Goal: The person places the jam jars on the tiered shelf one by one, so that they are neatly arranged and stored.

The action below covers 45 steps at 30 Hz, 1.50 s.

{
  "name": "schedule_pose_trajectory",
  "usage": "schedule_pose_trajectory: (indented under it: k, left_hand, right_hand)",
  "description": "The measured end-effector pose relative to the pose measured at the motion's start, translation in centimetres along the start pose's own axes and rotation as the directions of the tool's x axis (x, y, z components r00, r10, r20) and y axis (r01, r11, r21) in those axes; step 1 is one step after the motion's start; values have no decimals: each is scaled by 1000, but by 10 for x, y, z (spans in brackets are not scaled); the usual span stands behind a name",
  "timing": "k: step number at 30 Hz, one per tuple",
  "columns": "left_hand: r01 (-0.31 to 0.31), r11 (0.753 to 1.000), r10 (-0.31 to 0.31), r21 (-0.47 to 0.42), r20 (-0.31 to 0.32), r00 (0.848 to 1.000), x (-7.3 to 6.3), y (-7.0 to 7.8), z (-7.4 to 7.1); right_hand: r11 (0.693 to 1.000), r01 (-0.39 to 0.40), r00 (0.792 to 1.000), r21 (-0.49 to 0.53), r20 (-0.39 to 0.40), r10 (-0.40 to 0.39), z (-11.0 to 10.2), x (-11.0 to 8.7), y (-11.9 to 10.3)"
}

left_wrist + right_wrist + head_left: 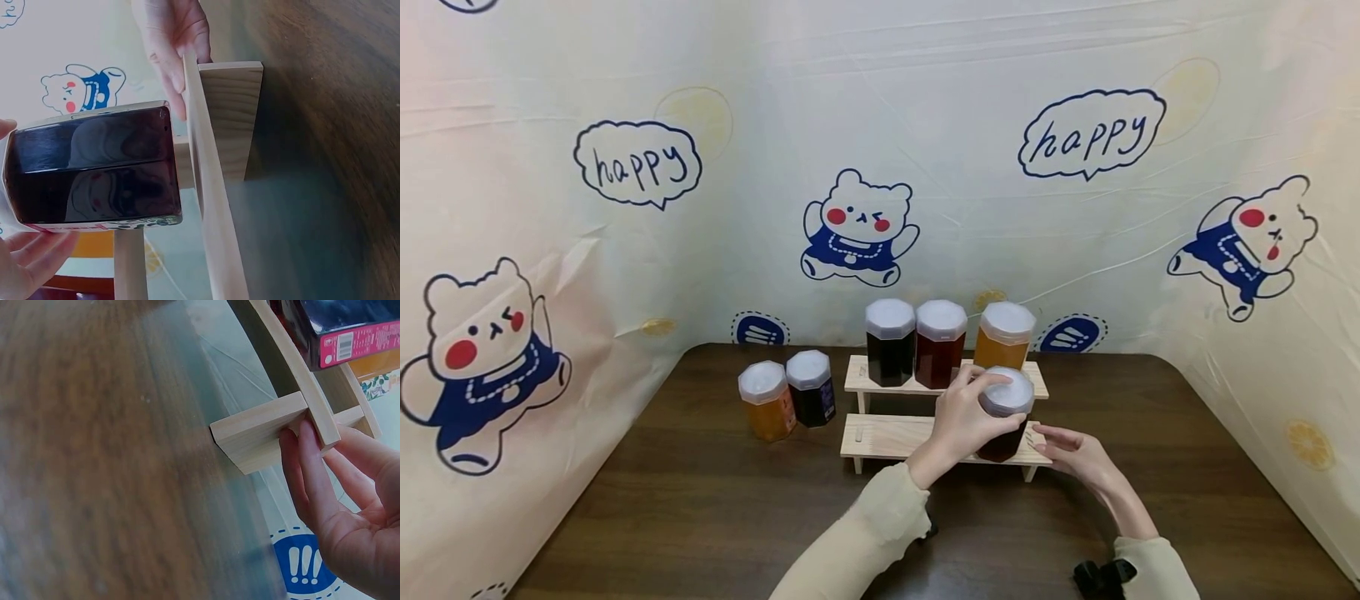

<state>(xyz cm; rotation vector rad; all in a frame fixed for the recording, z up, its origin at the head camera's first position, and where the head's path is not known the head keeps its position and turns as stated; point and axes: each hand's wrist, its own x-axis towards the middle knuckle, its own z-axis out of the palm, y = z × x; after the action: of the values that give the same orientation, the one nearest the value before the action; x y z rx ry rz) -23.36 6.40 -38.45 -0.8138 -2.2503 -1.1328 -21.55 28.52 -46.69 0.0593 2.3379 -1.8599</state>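
Observation:
My left hand [964, 414] grips a dark red jar [94, 169] with a white lid [1007, 392], fingers and thumb around its upper part. The jar stands upright over the right end of the lower step of a two-step wooden rack [887, 435]. A narrow gap shows between jar bottom and board in the left wrist view. My right hand [1081, 457] pinches the right end of that lower board [319, 419], with fingers on both its faces. On the upper step stand a black jar [891, 354], a dark red jar [940, 354] and an amber jar [1002, 346].
Left of the rack, an orange jar [769, 408] and another dark jar [812, 396] stand side by side on the brown wooden table [700, 517]. A printed cloth [970, 150] with bears hangs behind the table and along both sides.

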Motion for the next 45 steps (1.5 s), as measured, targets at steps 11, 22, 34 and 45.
schedule_pose_trajectory:
  k: [11, 22, 34, 45]
  left_hand:
    - [-15, 999, 15, 29, 5, 1000, 4, -2, 14]
    - [44, 998, -42, -36, 64, 997, -1, -2, 19]
    - [32, 997, -25, -70, 101, 995, -10, -4, 3]
    - [-62, 989, 70, -138, 54, 996, -15, -8, -18]
  right_hand:
    - [999, 29, 999, 43, 21, -30, -1, -1, 1]
    - [999, 29, 999, 34, 28, -29, -2, -2, 1]
    - [999, 19, 999, 35, 28, -20, -1, -3, 1]
    - [999, 42, 999, 21, 20, -43, 0, -3, -2]
